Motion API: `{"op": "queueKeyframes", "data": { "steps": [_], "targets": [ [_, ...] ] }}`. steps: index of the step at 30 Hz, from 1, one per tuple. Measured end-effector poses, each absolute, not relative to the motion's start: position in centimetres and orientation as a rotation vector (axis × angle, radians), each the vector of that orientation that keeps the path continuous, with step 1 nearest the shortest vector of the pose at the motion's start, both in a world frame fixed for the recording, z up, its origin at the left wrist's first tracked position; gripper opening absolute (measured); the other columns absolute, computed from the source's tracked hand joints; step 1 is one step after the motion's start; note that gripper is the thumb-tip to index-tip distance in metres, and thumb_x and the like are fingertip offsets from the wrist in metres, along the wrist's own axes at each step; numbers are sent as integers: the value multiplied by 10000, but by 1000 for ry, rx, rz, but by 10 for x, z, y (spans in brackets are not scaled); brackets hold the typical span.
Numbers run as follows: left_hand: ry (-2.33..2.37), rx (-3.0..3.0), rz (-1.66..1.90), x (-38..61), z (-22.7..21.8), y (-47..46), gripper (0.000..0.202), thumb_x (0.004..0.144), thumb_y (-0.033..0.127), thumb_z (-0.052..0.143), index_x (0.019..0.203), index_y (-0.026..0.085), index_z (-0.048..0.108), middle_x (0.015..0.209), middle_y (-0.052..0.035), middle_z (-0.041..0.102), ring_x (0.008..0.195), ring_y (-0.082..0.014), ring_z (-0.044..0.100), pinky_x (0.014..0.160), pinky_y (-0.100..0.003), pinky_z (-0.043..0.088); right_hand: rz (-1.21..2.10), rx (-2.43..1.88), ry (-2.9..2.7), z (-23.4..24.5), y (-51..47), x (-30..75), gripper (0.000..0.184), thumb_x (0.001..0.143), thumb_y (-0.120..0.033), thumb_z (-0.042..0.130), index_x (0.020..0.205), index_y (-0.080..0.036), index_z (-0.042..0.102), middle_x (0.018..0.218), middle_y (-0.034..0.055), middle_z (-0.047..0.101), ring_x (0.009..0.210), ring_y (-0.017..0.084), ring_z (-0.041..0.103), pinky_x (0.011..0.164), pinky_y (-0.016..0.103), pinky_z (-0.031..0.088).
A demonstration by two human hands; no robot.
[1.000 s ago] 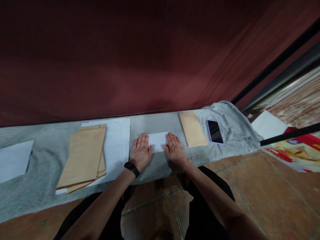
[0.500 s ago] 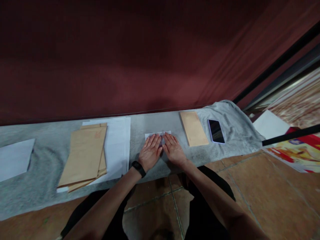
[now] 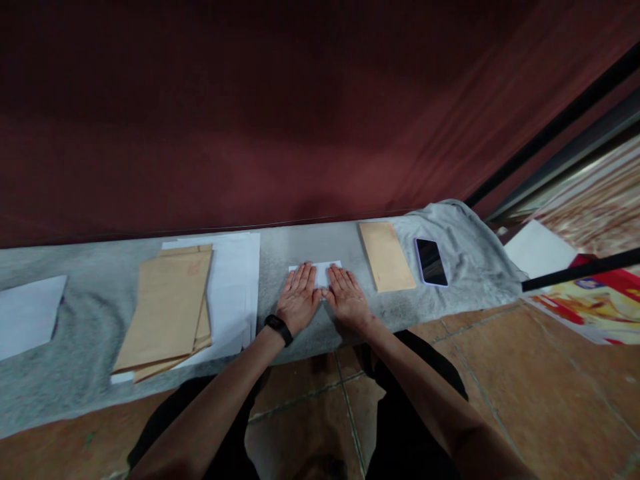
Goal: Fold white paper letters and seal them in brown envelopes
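Note:
A small folded white paper lies on the grey cloth-covered ledge in front of me. My left hand, with a black band on the wrist, lies flat on the paper's left half, fingers stretched out. My right hand lies flat on its right half, fingers out too. The two hands sit side by side, nearly touching, and cover most of the paper.
A stack of brown envelopes rests on white sheets to the left. A single brown envelope and a dark phone lie to the right. Another white sheet sits far left. A dark red wall rises behind.
My hands, first at the paper's two ends, have slid inward over it and now lie close together on top.

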State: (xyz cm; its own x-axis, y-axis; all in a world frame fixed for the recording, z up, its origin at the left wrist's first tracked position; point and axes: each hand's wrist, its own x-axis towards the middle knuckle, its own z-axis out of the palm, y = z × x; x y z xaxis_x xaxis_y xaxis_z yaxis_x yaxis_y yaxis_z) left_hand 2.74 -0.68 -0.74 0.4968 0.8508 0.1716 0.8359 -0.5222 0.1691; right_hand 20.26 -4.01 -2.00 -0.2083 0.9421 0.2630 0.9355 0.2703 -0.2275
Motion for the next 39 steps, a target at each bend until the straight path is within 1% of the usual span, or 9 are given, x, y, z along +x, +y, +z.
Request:
{"op": "queueKeyframes", "data": {
  "steps": [4, 8, 13, 19, 26, 29, 32, 35, 39],
  "targets": [
    [1542, 2651, 348, 27, -6, -7, 624, 1013, 398, 354, 1546, 74, 368, 1629, -181, 329, 1530, -289, 277, 1260, -498, 196, 30, -1730, -2189, -22, -40, 205, 604, 1064, -417, 381, 1564, -81, 341, 1602, 174, 383, 1508, 281, 328, 1234, 496, 284],
    [1570, 2626, 336, 26, -5, -8, 649, 1008, 453, 377, 1551, 99, 366, 1634, -186, 317, 1529, -306, 277, 1255, -526, 186, 29, -1738, -2177, -23, -39, 208, 646, 1054, -437, 398, 1570, -58, 315, 1607, 203, 361, 1506, 305, 327, 1219, 516, 304],
    [1581, 2611, 337, 25, -6, -8, 676, 1007, 495, 369, 1549, 92, 363, 1639, -187, 304, 1535, -301, 261, 1256, -514, 178, 24, -1739, -2147, -23, -40, 210, 673, 1048, -470, 409, 1573, -62, 309, 1606, 212, 361, 1490, 324, 351, 1209, 534, 317],
    [1599, 2610, 319, 23, -5, -9, 684, 1007, 513, 367, 1549, 96, 368, 1641, -186, 299, 1534, -309, 263, 1258, -508, 166, 19, -1764, -2143, -22, -41, 211, 669, 1052, -465, 399, 1551, -23, 336, 1603, 219, 364, 1500, 324, 328, 1222, 509, 301],
    [1612, 2571, 320, 17, -6, -6, 693, 1007, 512, 348, 1559, 93, 348, 1646, -179, 292, 1539, -306, 248, 1253, -498, 192, 26, -1776, -2140, -23, -41, 212, 659, 1054, -452, 395, 1561, -38, 320, 1612, 213, 350, 1505, 322, 322, 1222, 519, 299],
    [1605, 2541, 303, 11, -5, -1, 653, 1022, 452, 298, 1560, 85, 341, 1638, -160, 325, 1535, -288, 265, 1248, -473, 222, 21, -1790, -2142, -22, -41, 211, 650, 1054, -444, 395, 1557, -37, 330, 1612, 208, 353, 1500, 319, 333, 1225, 504, 298],
    [1592, 2506, 279, 5, -1, 6, 598, 1025, 374, 280, 1548, 96, 365, 1619, -129, 380, 1510, -274, 321, 1225, -447, 278, 21, -1796, -2135, -22, -40, 211, 650, 1052, -446, 406, 1549, -31, 345, 1605, 210, 365, 1497, 318, 338, 1225, 499, 298],
    [1597, 2493, 263, 3, 6, 14, 549, 1012, 315, 318, 1518, 123, 413, 1574, -117, 456, 1451, -273, 405, 1180, -436, 339, 53, -1799, -2129, -20, -39, 211, 657, 1045, -453, 417, 1547, -34, 351, 1600, 213, 373, 1495, 320, 341, 1225, 507, 293],
    [1626, 2487, 252, 5, 15, 23, 512, 984, 297, 412, 1468, 139, 471, 1472, -141, 550, 1330, -302, 505, 1091, -445, 408, 129, -1808, -2131, -17, -36, 212, 668, 1030, -455, 433, 1548, -41, 357, 1608, 208, 359, 1496, 325, 338, 1231, 509, 275]
  ]
}}
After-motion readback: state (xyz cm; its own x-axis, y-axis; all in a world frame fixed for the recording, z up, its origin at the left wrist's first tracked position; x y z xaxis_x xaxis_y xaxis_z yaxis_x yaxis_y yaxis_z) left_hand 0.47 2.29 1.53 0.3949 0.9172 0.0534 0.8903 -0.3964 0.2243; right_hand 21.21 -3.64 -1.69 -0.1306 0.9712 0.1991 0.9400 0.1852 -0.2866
